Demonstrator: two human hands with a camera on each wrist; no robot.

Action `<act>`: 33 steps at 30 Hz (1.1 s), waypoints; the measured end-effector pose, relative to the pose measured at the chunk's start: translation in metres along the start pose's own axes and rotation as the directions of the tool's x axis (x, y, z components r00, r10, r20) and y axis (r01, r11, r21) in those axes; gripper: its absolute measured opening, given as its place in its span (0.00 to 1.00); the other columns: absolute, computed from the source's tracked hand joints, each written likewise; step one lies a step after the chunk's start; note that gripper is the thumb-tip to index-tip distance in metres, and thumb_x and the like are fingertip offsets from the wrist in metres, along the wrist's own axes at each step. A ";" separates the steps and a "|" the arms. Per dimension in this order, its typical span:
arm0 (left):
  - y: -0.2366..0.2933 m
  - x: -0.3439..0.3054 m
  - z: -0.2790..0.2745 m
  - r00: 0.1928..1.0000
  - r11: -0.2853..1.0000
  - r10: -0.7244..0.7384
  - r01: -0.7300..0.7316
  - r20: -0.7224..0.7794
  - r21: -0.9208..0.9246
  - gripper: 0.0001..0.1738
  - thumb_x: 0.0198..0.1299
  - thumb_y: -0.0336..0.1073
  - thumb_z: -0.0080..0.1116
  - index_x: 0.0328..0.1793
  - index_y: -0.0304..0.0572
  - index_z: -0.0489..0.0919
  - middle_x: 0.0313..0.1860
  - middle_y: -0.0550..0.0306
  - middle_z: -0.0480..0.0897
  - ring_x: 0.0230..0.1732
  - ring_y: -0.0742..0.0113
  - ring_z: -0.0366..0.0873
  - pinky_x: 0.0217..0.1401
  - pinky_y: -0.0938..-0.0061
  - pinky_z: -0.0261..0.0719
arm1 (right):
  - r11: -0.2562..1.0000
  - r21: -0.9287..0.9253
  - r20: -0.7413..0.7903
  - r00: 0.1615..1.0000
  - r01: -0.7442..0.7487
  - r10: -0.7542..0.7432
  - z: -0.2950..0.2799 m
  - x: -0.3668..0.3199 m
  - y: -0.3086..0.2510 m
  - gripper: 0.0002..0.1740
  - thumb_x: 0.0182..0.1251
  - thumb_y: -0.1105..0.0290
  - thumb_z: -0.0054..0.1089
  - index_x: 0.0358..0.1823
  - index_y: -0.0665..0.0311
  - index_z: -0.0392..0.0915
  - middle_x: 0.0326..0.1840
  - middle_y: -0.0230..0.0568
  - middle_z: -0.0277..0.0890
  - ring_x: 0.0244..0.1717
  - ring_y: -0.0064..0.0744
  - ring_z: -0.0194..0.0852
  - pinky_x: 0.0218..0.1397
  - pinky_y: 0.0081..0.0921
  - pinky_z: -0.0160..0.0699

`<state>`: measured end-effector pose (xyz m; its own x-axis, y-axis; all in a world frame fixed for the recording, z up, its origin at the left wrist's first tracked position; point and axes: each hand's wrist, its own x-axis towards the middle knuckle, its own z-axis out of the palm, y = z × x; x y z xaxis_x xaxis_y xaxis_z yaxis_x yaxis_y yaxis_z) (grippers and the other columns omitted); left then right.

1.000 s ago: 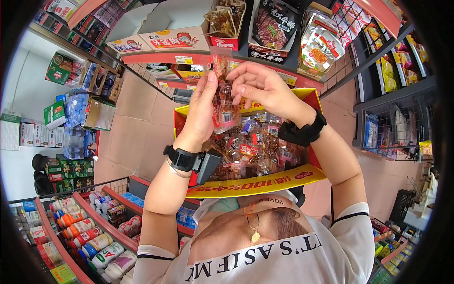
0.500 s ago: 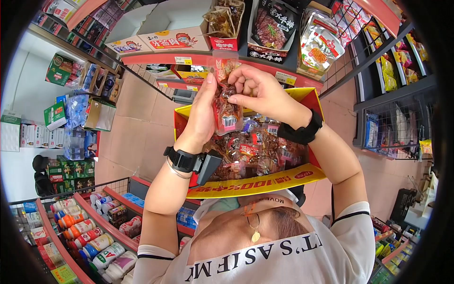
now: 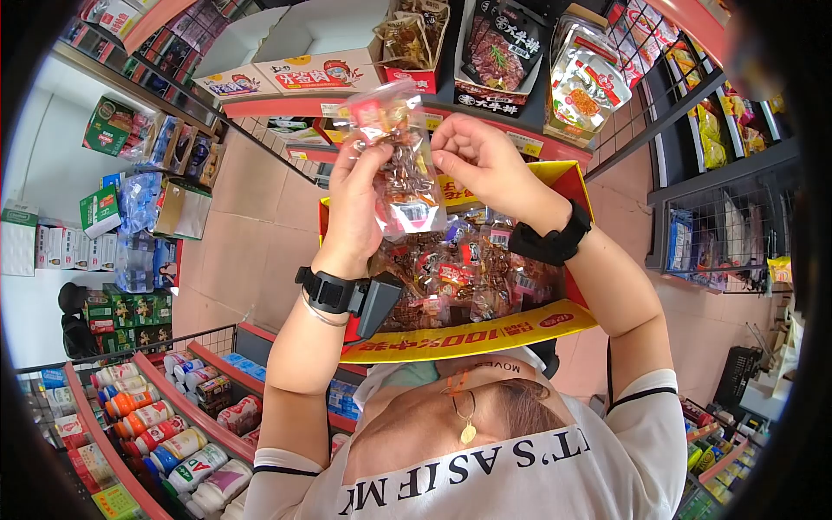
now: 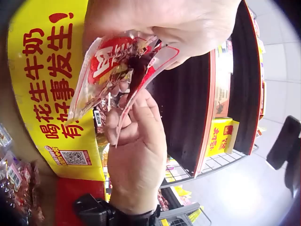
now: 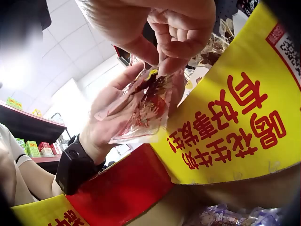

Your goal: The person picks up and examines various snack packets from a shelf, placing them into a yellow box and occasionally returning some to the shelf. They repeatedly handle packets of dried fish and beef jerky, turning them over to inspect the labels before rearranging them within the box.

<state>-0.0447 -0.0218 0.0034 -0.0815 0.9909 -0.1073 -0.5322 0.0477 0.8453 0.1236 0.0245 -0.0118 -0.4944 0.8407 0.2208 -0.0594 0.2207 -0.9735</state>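
Observation:
A clear plastic snack packet (image 3: 406, 165) with red print and brown pieces inside is up over the near part of the shelf front. My left hand (image 3: 354, 204) grips it along its left side, thumb across the front. At the packet's other edge is my right hand (image 3: 492, 163), its fingers curled; in the right wrist view the thumb and forefinger pinch the packet (image 5: 146, 110) at its edge. The left wrist view shows two clear sides of the packet (image 4: 110, 66) spread apart. Below the hands stands a yellow and red carton (image 3: 485, 334) holding many similar packets (image 3: 468, 273).
A shelf ahead carries white cartons (image 3: 321, 56), black packs (image 3: 503, 43) and silver-white packs (image 3: 594, 87). Bottles (image 3: 160, 425) fill a rack at the lower left. Boxes (image 3: 134, 308) line the left wall. A wire rack of snack bags (image 3: 711, 130) stands right.
My left hand has tilted the packet, so its top now leans left and more of its face shows. The right hand's fingers have shifted from the packet's front to its right edge.

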 end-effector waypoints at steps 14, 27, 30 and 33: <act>-0.002 0.002 -0.003 0.999 0.999 0.034 -0.034 -0.042 0.007 0.16 0.56 0.25 0.51 0.52 0.37 0.72 0.44 0.57 0.79 0.43 0.72 0.77 0.48 0.76 0.76 | 0.964 -0.262 0.226 0.969 -0.038 0.099 0.001 -0.004 0.007 0.02 0.62 0.81 0.50 0.36 0.70 0.69 0.23 0.27 0.68 0.26 0.13 0.65 0.29 0.16 0.66; -0.002 0.000 -0.003 0.996 0.999 0.040 -0.040 -0.085 0.003 0.15 0.58 0.27 0.51 0.52 0.38 0.71 0.45 0.58 0.79 0.44 0.71 0.77 0.49 0.75 0.75 | 0.994 -0.024 0.142 0.983 -0.111 0.113 0.000 -0.006 -0.018 0.13 0.69 0.65 0.48 0.31 0.69 0.72 0.19 0.34 0.68 0.22 0.21 0.65 0.26 0.24 0.64; -0.002 0.001 -0.002 0.995 0.999 0.038 -0.038 -0.092 -0.001 0.15 0.58 0.27 0.52 0.53 0.38 0.71 0.45 0.57 0.79 0.44 0.71 0.77 0.49 0.74 0.76 | 0.979 -0.205 0.182 0.983 -0.001 0.039 0.003 -0.006 -0.022 0.13 0.67 0.65 0.50 0.31 0.69 0.73 0.20 0.40 0.69 0.22 0.29 0.68 0.28 0.29 0.66; -0.002 0.001 -0.002 0.999 1.000 -0.005 0.005 -0.045 -0.005 0.16 0.58 0.27 0.55 0.53 0.39 0.71 0.46 0.57 0.79 0.45 0.71 0.77 0.49 0.74 0.76 | 0.971 -0.239 0.134 0.989 -0.027 0.060 0.003 -0.005 -0.015 0.13 0.66 0.65 0.51 0.31 0.69 0.74 0.21 0.43 0.71 0.23 0.31 0.69 0.29 0.29 0.66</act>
<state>-0.0453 -0.0208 0.0004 -0.1168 0.9839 -0.1351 -0.5365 0.0520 0.8423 0.1239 0.0155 0.0015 -0.6090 0.7785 0.1520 0.1626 0.3101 -0.9367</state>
